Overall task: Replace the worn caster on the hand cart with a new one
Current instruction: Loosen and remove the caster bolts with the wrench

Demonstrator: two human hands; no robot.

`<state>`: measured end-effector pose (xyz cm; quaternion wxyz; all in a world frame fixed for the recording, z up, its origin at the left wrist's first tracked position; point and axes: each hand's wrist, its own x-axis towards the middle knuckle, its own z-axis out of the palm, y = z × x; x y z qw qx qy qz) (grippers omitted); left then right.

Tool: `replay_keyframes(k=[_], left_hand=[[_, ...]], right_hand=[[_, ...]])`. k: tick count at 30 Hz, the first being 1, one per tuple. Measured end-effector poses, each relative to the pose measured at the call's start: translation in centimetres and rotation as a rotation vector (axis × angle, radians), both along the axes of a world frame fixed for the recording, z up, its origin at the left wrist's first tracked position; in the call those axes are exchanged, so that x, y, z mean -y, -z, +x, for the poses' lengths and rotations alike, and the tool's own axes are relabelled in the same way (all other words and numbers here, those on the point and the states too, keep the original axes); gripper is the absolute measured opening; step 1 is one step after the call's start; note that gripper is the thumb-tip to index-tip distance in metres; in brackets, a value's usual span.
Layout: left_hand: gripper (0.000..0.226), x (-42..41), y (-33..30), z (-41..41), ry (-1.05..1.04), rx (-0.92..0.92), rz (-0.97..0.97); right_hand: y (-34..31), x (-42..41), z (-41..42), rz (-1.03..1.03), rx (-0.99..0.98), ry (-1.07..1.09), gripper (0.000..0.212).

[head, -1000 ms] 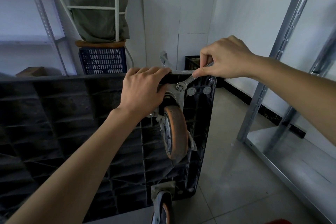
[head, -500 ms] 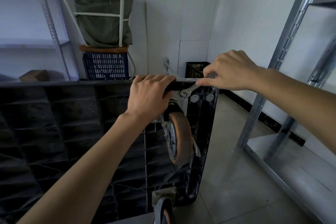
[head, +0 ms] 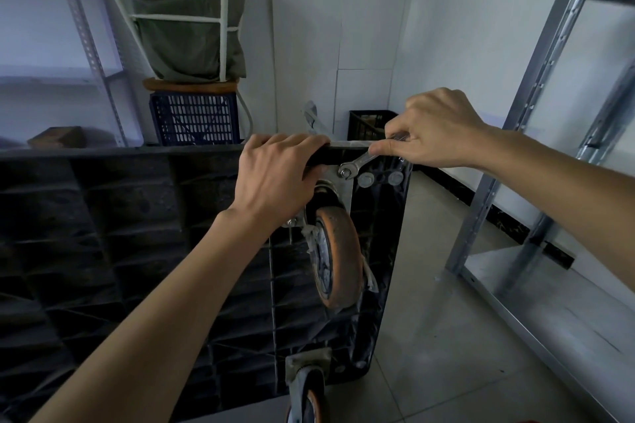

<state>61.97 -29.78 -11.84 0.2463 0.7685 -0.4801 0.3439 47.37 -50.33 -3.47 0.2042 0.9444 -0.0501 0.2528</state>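
— Caster (head: 335,257), worn: orange tread, scuffed and grey with dirt, wheel edge-on to the camera. Location?

— Bolted by a metal plate (head: 340,182) to the ribbed black underside of the hand cart (head: 120,233), near its upper right corner. Cart stands on its side on the tiled floor (head: 446,336), underside facing the camera.

— Tool on it?

— One wrench (head: 359,161), silver. Ring end sits over a bolt (head: 345,172) at the plate's upper right corner; handle slants up and to the right.

— Right hand (head: 433,132)?

— Pinching the wrench handle, thumb and curled fingers closed on it, just above the cart's top edge.

— Left hand (head: 275,182)?

— Fingers hooked over the cart's top edge, thumb against the plate's upper left corner, palm lying over the left part of the plate. Gripping the cart.

— Other fittings on the cart?

— Two round grey bolt heads (head: 367,179) just right of the plate. Second caster (head: 307,388) at the lower edge, partly cut off by the frame.

— Surroundings?

— Right: grey metal shelving (head: 536,134), slotted uprights, low shelf near the floor. Behind the cart, by the wall: blue slotted crate (head: 196,120), brown board on top of it, green sack (head: 187,21) on that with a white tube frame (head: 224,14) in front. Small black crate (head: 369,124) in the corner. Far left: more shelving (head: 86,31), a brown block (head: 56,137) beside it.
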Motion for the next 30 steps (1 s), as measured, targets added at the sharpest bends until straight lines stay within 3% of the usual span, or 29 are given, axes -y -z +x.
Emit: replay_keyframes(k=[5, 14, 23, 25, 30], left_hand=[[0.039, 0.0, 0.0, -0.1, -0.002, 0.004, 0.003], [0.038, 0.1, 0.0, 0.1, -0.002, 0.009, -0.001], [0.037, 0.2, 0.2, 0.1, -0.015, 0.025, -0.009], [0.038, 0.3, 0.1, 0.1, -0.009, 0.018, -0.004], [0.037, 0.2, 0.1, 0.0, -0.013, 0.008, -0.004]], right_hand=[[0.1, -0.5, -0.3, -0.005, 0.017, 0.02, 0.077], [-0.4, -1.3, -0.6, -0.042, -0.055, 0.054, 0.065], [-2.3, -2.4, -1.2, -0.344, -0.151, 0.056, 0.054], [-2.3, -2.5, -1.6, -0.251, -0.14, 0.063, 0.058], [2.4, -2.1, -3.0, 0.204, 0.074, 0.104, 0.054]])
